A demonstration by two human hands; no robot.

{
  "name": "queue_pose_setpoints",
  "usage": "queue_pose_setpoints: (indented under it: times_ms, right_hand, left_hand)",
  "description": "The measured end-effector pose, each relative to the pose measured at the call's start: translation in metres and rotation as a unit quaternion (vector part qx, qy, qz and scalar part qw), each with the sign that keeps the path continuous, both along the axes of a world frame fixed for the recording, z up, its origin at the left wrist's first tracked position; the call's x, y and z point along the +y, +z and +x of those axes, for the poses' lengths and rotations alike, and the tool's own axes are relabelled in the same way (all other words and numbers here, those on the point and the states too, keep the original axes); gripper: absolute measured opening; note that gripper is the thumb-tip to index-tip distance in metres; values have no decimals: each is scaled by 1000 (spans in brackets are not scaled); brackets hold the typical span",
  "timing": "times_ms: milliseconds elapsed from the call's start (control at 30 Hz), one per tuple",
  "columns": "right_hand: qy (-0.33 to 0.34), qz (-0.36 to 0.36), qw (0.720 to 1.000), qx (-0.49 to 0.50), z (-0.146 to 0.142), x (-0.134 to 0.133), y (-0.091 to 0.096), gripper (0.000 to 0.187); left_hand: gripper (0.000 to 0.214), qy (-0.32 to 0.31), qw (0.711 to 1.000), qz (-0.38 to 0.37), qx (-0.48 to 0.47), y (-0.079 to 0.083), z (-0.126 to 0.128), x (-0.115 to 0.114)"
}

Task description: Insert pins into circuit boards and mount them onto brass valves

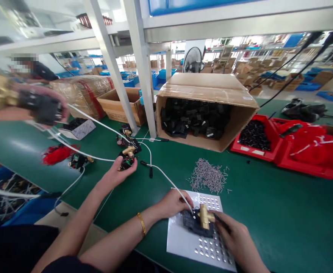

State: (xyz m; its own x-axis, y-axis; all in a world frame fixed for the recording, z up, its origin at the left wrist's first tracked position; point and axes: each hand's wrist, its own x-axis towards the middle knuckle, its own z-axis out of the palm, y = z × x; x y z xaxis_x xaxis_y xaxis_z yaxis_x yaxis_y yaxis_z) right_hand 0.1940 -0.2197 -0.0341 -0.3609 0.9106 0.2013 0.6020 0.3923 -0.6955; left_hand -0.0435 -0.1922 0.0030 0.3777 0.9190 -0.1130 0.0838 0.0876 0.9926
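A black plastic housing (187, 223) lies on a white sheet with rows of shiny round spots (180, 242). A brass tee-shaped valve body (204, 217) sits on the housing, and a white cable (169, 177) runs out of it to the upper left. My left hand (175, 204), with a gold bracelet on its wrist, is closed at the housing's upper left edge beside the cable; its fingertips are partly hidden. From the right, my right hand (234, 233) grips the valve's side stub and the housing's edge. A dark slim piece shows along its fingers, too unclear to name.
A pile of screws (208, 176) lies beyond the sheet. Behind stands a carton of black housings (244, 94), with red bins (274, 151) to its right. A co-worker's hand (122, 168) holds a valve unit; another person's blurred hand (60, 100) holds one at left.
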Motion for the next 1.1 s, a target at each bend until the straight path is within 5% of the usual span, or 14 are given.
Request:
queue_pose_setpoints:
  times_ms: [100, 267, 400, 600, 733, 833, 1100]
  right_hand:
    - [-36, -24, 999, -6, 5, 3, 5, 30]
    - [-191, -11, 980, -50, 20, 22, 14, 37]
    - [-190, -12, 974, -124, 26, 40, 16, 36]
    - [-256, -42, 948, -182, 20, 65, 16, 27]
    - [-256, -51, 943, -207, 17, 81, 18, 7]
    - [-239, -56, 944, -220, 18, 85, 17, 6]
    - [-176, -58, 962, -200, 28, 91, 19, 8]
  left_hand:
    - [16, -33, 995, 79, 45, 8, -5, -1]
    - [32, -94, 950, 254, 152, -1, -12, -8]
    - [33, -97, 947, 263, 158, -12, -18, -15]
    - [29, 77, 903, 255, 338, -21, -7, 24]
    - [13, 28, 896, 257, 361, -25, 10, 65]
    - [14, 12, 897, 254, 363, -27, 15, 73]
    - [13, 119, 918, 239, 293, -10, -18, 6]
